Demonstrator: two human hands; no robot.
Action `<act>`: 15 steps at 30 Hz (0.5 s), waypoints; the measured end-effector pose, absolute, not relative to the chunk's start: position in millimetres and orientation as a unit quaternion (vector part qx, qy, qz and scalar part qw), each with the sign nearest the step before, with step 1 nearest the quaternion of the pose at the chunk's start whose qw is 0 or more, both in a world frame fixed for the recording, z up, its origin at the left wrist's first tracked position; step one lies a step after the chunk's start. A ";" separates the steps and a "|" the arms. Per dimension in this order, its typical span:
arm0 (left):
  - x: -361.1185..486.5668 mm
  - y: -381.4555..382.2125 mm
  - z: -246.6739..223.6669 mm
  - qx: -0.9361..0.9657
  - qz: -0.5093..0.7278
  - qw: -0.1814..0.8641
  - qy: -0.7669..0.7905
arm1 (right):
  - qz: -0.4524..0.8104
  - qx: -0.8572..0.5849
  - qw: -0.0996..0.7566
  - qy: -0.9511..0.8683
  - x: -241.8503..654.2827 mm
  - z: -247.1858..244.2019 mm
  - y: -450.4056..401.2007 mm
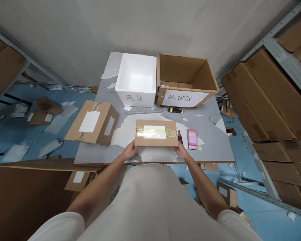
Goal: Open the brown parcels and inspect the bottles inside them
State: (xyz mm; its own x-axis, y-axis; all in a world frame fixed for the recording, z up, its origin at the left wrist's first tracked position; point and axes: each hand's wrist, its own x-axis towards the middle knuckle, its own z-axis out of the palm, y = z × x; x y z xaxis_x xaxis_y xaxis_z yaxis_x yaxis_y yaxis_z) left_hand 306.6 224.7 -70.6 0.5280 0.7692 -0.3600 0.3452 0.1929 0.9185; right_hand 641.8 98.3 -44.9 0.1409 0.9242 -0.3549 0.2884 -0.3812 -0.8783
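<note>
A small brown cardboard box with a white label under shiny clear tape sits before me at the near part of the table. My left hand grips its lower left corner, and my right hand has hold of the lower right corner. The fingers of both hands are partly hidden behind and under the box. Just beyond my right hand lies a red and black utility knife. To the right of that is a phone with a pink screen.
A larger taped carton stands at the table's left edge. At the back are a white foam box and an open cardboard box, both with handwriting. A yellow and black cutter lies before them. Shelves of cartons flank the table's right.
</note>
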 end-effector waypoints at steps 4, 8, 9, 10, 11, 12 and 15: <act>313.3 232.0 -53.8 0.613 0.206 0.588 0.485 | 0.490 -0.666 0.371 -0.422 637.7 -32.2 105.9; 312.0 243.4 -33.3 0.666 0.231 0.517 0.486 | 0.452 -0.681 0.372 -0.440 637.9 -11.8 111.0; 312.7 245.2 -30.5 0.670 0.229 0.507 0.492 | 0.434 -0.697 0.361 -0.442 637.6 -8.0 113.2; 314.2 246.5 -29.1 0.668 0.222 0.503 0.501 | 0.416 -0.717 0.345 -0.441 637.3 -5.3 116.0; 316.5 247.4 -29.0 0.660 0.209 0.505 0.515 | 0.398 -0.739 0.323 -0.438 636.9 -3.8 119.5; 319.3 248.2 -30.1 0.650 0.193 0.508 0.532 | 0.383 -0.761 0.295 -0.434 636.7 -3.6 123.6; 328.9 250.5 -37.1 0.620 0.153 0.522 0.565 | 0.361 -0.808 0.204 -0.418 637.8 -8.6 136.7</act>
